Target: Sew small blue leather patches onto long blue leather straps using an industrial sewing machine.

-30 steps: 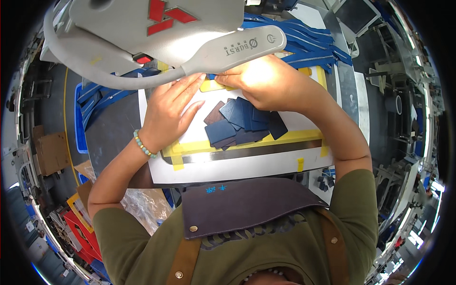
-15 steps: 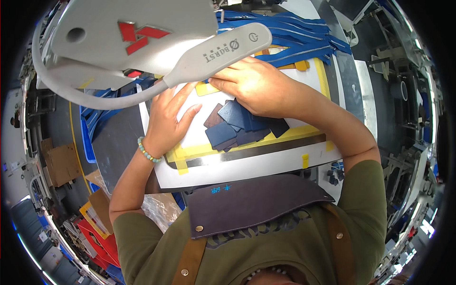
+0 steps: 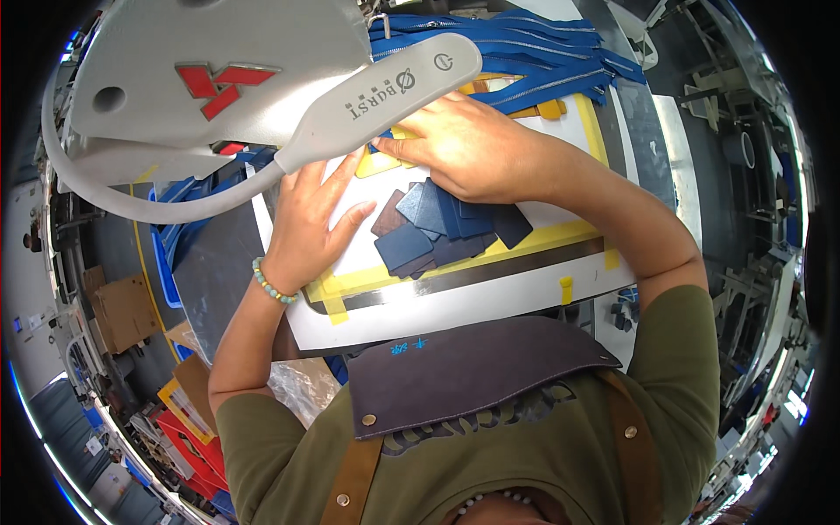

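Observation:
My left hand (image 3: 311, 214) lies flat on the white work surface (image 3: 337, 322), thumb spread away from the fingers. Its fingertips reach the edge of a grey lamp head (image 3: 376, 101), which hides part of the work. At the lamp's near edge, my right hand (image 3: 477, 144) pinches a small blue piece (image 3: 377, 147) with the thumb and a finger; its other fingertips are partly covered. Yellow-edged material (image 3: 376, 165) lies between the hands. Just below the right hand, several blue, brown and dark flat pieces (image 3: 437, 229) overlap in a loose pile.
A grey sewing machine body (image 3: 227, 52) with a red emblem stands over the far left. Blue zippers (image 3: 542, 52) are heaped at the back. Yellow tape (image 3: 525, 248) borders the white surface. On the floor at left are a cardboard box (image 3: 127, 313) and a red container (image 3: 188, 446).
The view has shifted slightly, moving the machine and lamp up and left in the picture. More of the small blue piece shows by my right thumb. My left hand stays nearly still.

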A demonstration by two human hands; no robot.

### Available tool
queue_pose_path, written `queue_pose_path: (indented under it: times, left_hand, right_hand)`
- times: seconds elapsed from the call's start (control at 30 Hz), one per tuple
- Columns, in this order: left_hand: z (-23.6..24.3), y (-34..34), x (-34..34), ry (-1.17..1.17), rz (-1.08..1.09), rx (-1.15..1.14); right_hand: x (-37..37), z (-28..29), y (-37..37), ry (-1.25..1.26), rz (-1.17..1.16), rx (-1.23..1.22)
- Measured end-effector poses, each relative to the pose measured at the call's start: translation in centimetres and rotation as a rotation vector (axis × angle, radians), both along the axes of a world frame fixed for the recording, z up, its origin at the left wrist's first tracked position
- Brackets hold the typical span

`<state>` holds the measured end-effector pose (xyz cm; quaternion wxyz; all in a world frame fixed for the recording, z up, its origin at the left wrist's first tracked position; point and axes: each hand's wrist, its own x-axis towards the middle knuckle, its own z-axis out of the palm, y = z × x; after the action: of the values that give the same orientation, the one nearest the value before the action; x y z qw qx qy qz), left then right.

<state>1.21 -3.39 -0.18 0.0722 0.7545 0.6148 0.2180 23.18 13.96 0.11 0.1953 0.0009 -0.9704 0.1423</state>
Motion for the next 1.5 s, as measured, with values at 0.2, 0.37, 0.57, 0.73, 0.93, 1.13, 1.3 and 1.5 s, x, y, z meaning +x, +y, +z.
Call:
queue_pose_path:
  times: [0.2,0.37,0.57,0.73,0.93,1.13,1.3,1.5]
  left_hand:
    - [-0.2,0.5,0.3,0.025,-0.027,-0.044]
    - [-0.3,0.8,0.2,0.003,-0.04,-0.038]
    - [0.3,1.3,0.2,0.017,-0.073,-0.013]
    - [-0.2,1.1,1.3,0.157,-0.025,0.091]
    - [-0.5,1.7,2.0,0.193,-0.024,0.188]
    - [-0.5,1.9,1.8,0.135,-0.011,0.175]
    - [-0.1,1.9,1.2,0.056,-0.053,0.182]
    - [-0.3,1.0,0.2,0.217,-0.093,0.193]
  right_hand:
    - [-0.1,0.7,0.0,-0.097,-0.007,-0.031]
    - [0.7,2.0,1.1,-0.026,0.027,-0.159]
    - [1.6,3.3,2.5,0.015,-0.047,-0.063]
    - [1.0,2.4,1.8,0.031,0.012,0.026]
    - [0.9,1.9,1.1,-0.052,0.056,0.028]
    - [0.6,1.4,0.8,0.018,0.024,0.139]
    - [0.1,2.1,0.5,0.013,0.011,0.073]
    - [0.0,2.3,0.3,-0.053,-0.018,0.02]
